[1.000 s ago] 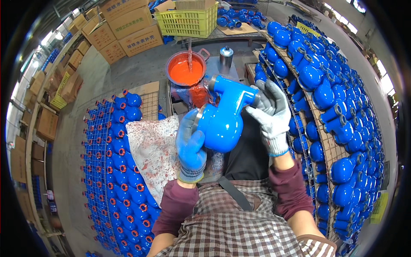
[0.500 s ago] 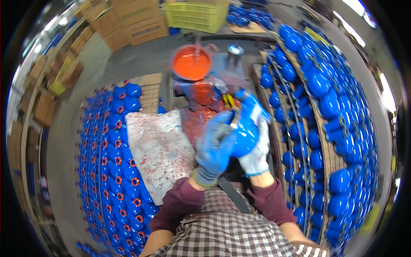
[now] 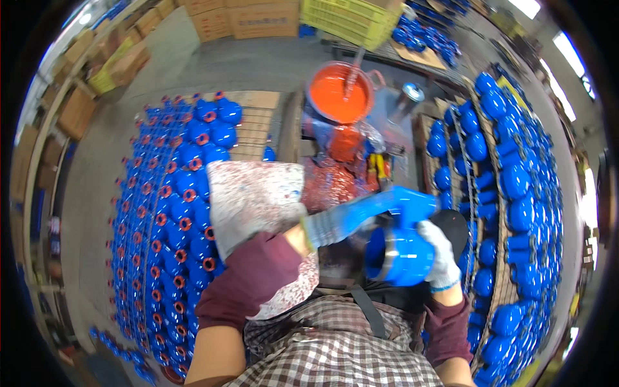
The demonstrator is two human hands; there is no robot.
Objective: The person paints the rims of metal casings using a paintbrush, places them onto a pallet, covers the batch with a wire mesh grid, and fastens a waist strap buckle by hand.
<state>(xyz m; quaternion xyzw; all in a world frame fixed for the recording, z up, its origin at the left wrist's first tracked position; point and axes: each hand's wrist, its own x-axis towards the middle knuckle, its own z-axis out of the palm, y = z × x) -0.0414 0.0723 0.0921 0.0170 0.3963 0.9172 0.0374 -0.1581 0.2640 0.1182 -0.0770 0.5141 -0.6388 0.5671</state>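
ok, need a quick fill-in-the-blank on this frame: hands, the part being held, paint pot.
1. Both hands grip a casting painted ____.
2. The right hand wears a ____ glove with a blue cuff.
3. The open pot ahead holds ____ paint, a stick standing in it.
4. The left hand, in a blue glove, reaches across to the casting's ____ side.

Missing words: blue; white; orange; far
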